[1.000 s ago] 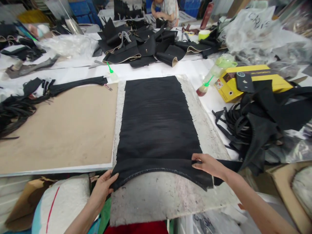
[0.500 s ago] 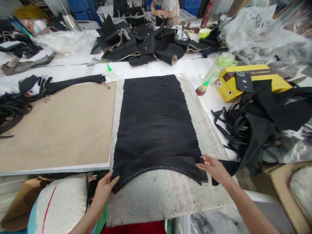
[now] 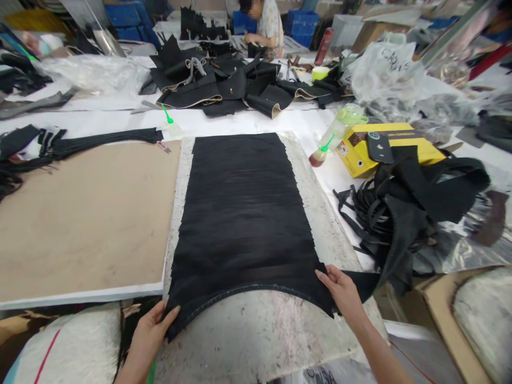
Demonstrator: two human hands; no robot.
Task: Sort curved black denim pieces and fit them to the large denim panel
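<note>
A black sheet of overlapping leather-like strips (image 3: 244, 213) lies on the pale, stained board (image 3: 256, 341), its near edge curved and stitched. At its near left corner, my left hand (image 3: 154, 325) pinches the edge between thumb and fingers. My right hand (image 3: 342, 290) holds the near right corner, thumb and fingers closed on the edge of the black piece. Beside that hand, a black strip (image 3: 362, 282) runs right toward a pile of black pieces (image 3: 400, 213).
On the left lies a tan board (image 3: 84, 213). A yellow box (image 3: 356, 154) with a phone (image 3: 380, 148), a red-brown liquid bottle (image 3: 318, 156) and a plastic bag (image 3: 380, 69) are on the right. Black pieces (image 3: 228, 80) lie behind; a person (image 3: 270, 26) sits beyond.
The view has shifted, so the board and sheet appear lower and further left. The near black strip now lies flush with the others, and both hands remain at its ends.
</note>
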